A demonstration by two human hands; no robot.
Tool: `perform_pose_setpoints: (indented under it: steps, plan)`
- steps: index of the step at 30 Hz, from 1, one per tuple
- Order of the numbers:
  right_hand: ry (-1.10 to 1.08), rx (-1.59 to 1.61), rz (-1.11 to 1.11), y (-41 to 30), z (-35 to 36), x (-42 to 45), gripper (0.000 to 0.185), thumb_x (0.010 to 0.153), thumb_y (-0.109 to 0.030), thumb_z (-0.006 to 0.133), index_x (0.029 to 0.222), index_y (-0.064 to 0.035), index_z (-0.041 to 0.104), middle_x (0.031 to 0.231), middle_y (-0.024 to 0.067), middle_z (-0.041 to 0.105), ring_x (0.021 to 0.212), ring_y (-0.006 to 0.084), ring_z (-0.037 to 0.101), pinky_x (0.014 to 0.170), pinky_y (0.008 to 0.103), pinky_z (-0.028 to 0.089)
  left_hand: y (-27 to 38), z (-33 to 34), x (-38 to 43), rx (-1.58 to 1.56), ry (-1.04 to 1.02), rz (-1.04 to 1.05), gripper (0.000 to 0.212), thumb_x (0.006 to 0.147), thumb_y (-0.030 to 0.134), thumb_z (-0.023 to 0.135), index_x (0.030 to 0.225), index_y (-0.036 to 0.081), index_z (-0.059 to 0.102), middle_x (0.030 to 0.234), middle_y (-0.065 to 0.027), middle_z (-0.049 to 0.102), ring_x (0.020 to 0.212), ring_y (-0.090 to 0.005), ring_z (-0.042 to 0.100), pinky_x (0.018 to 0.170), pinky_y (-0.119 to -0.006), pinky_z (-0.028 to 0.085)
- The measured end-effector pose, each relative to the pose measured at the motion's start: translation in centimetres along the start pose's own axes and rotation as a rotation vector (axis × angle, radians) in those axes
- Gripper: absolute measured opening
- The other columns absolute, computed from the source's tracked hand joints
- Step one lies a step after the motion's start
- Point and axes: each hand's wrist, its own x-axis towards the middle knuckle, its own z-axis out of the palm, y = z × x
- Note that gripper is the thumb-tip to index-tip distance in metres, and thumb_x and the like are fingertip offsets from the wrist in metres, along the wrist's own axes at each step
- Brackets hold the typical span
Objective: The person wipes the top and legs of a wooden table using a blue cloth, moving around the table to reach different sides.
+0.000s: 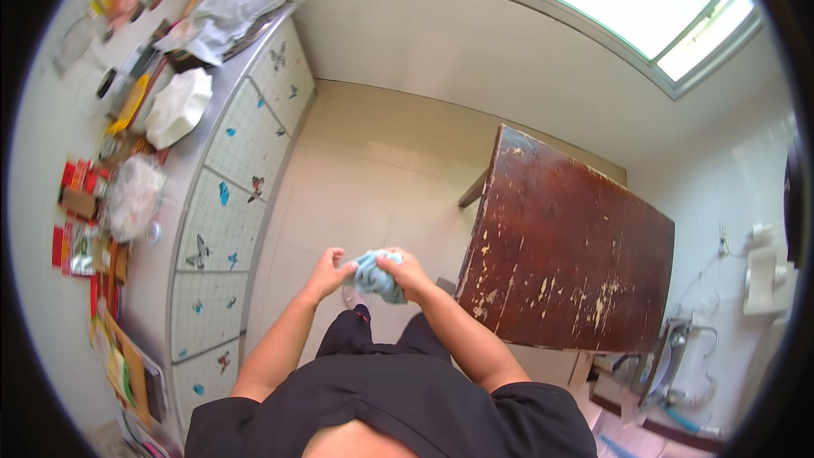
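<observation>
A crumpled light blue cloth (pixel 376 278) is bunched up in front of my body, above the tiled floor. My right hand (pixel 407 272) grips its right side, with the thumb pressed on top. At the cloth's left edge is my left hand (pixel 329 275); its thumb meets the cloth, while the other fingers are raised and partly curled. Whether the left hand pinches the fabric cannot be told. Part of the cloth hangs down below the right hand.
A worn dark red wooden table (pixel 566 242) with chipped paint stands to the right. Along the left runs a counter (pixel 184 159) with plastic bags (pixel 135 197), packets and a white crumpled item (pixel 180 107), over cabinets with butterfly stickers (pixel 224 193). A window (pixel 636 0) is ahead.
</observation>
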Motion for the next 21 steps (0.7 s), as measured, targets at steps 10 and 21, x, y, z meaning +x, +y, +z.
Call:
perform_pose_setpoints:
  steps: [10,21]
  plan:
    - [0.196,0.506,-0.222,-8.7,1.2,7.7,0.024,0.090,-0.024,0.046,0.095,-0.0020,0.056,0.086,0.0067,0.060,0.076,0.0163,0.059,0.072,0.0266,0.048,10.6,0.8,12.0,-1.087,-0.815,-0.499,0.056,0.090,0.057,0.028,0.122,0.016,0.048,0.124,-0.0089,0.050,0.115,-0.0275,0.047,0.097,-0.051,0.035]
    - [0.997,-0.745,-0.583,-15.0,-9.7,18.1,0.032,0.075,-0.031,0.063,0.086,-0.0013,0.057,0.096,0.0158,0.053,0.092,0.0325,0.051,0.078,0.0412,0.042,20.4,4.1,27.3,-0.942,-0.831,-0.676,0.036,0.088,0.038,0.046,0.108,0.009,0.056,0.102,-0.0087,0.062,0.091,-0.0240,0.060,0.079,-0.042,0.049]
